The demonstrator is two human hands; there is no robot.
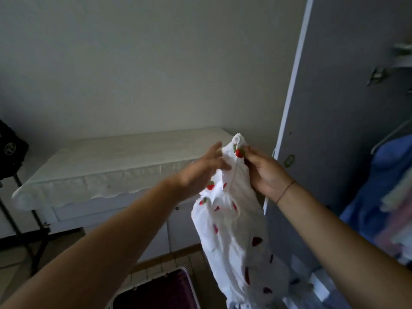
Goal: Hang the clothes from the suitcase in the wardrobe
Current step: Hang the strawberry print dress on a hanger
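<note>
Strawberry-print white garment (234, 230) hangs in the air in front of the person, between the white counter (111, 157) and the open wardrobe door (323, 108), with its lower part trailing down toward the dark red suitcase (156, 291) on the floor. The right hand (263, 172) pinches the bunched top of the cloth between thumb and curled fingers and carries its weight, which lets the rest drop straight and shake out. The left hand (200, 170) is blurred; its fingers look stretched and spread against the upper fabric, not closed round it. It is probably feeling for a neckline or shoulder seam so the piece can be opened up for a hanger. No hanger is in either hand, so I judge the hanging step not yet begun. To the right, inside the wardrobe, a blue garment (392, 170) already hangs on a pale hanger (388, 137), and more pale clothing shows blurred beside it. The door's white edge stands just beside the right hand, so a swing toward the rail has to pass round it. Open room lies to the left above the counter and straight ahead. A black bag (11, 150) sits well apart at the far left.
</note>
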